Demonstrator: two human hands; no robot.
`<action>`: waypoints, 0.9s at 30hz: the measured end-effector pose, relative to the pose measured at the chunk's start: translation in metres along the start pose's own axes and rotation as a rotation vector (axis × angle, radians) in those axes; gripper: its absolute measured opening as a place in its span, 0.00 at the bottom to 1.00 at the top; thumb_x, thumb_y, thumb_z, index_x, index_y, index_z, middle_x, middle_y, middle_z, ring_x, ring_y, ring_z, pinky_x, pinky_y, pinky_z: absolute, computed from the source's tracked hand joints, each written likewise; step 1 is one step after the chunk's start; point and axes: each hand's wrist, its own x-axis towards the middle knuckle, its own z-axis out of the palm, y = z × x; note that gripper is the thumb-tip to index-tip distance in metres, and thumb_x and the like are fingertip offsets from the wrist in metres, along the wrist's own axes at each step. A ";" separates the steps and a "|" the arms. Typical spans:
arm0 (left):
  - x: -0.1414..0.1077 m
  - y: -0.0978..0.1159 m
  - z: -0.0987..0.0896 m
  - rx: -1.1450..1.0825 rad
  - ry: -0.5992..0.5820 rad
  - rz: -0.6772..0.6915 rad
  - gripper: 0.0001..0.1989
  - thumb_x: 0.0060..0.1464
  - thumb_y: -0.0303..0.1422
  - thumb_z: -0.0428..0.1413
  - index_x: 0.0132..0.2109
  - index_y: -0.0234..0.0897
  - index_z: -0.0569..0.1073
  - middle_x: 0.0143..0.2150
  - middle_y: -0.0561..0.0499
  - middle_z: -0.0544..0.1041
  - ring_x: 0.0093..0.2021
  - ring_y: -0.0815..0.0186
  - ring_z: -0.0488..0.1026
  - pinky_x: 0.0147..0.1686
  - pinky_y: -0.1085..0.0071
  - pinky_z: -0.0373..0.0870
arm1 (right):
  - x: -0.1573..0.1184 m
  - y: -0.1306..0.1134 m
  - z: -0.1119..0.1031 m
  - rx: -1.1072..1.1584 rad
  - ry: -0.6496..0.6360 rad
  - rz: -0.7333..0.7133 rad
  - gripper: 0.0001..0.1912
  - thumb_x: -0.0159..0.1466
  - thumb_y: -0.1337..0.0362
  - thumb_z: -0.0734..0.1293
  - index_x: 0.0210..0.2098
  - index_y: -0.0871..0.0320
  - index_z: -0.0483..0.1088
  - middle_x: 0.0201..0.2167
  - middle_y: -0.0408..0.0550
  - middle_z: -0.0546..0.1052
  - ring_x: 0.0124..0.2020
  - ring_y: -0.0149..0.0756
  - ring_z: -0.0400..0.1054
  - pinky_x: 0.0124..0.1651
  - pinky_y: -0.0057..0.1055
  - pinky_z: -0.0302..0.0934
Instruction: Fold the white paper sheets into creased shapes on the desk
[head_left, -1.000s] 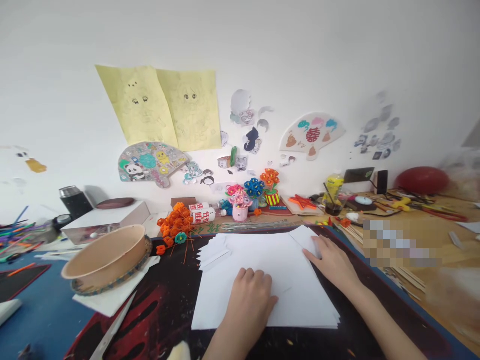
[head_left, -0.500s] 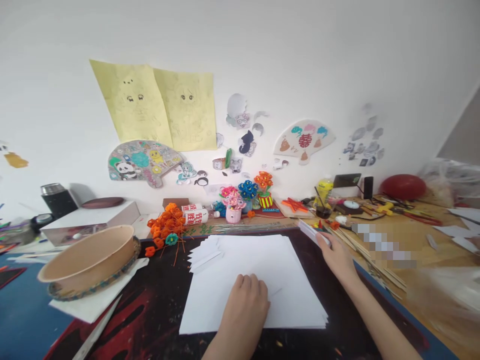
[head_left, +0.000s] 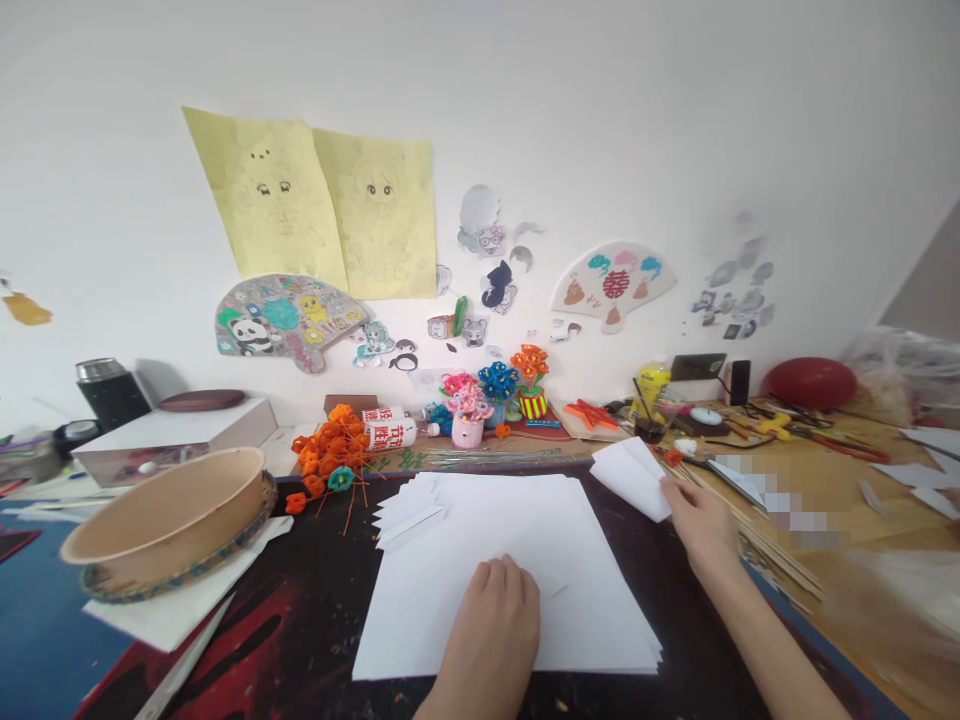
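A stack of white paper (head_left: 585,610) lies on the dark mat, its sheets slightly fanned at the upper left and lower right. My left hand (head_left: 495,620) rests on the lower middle of the stack, fingers curled together; whether anything is under them is hidden. To the right, my right hand (head_left: 697,520) pinches the right edge of a small folded white paper (head_left: 631,478), held beyond the stack's upper right corner. A small folded piece (head_left: 411,527) lies on the stack's upper left.
At the left stand a beige oval bowl (head_left: 165,510) and a white box (head_left: 180,435), with scissors (head_left: 187,660) in front. Orange craft flowers (head_left: 337,440), small flower pots (head_left: 467,432) and bottles line the back. Thin sticks (head_left: 780,555) lie at the right.
My right hand has moved slightly right and down, and the folded paper in it has turned so its broad face shows. My left hand stays on the stack.
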 end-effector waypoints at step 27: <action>-0.003 -0.001 0.003 0.050 0.022 0.007 0.16 0.60 0.27 0.50 0.52 0.27 0.73 0.50 0.36 0.76 0.46 0.54 0.75 0.40 0.62 0.73 | -0.025 -0.021 0.003 -0.306 0.215 -0.736 0.23 0.69 0.51 0.53 0.41 0.59 0.73 0.34 0.55 0.79 0.34 0.46 0.72 0.36 0.35 0.60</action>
